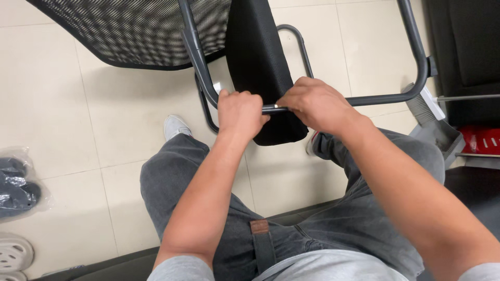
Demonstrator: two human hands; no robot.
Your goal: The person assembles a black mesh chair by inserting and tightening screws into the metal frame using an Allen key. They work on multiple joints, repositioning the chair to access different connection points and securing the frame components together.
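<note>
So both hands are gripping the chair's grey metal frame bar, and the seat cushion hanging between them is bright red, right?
Not quite: the seat cushion is black, not red, as the head view shows. The rest holds: the left hand and right hand both grip the grey metal frame bar.

Well left of the grip, a clear bag of dark parts (pixel 18 182) lay on the tiled floor (pixel 67 125); a red box (pixel 482 139) sat far right.
</note>
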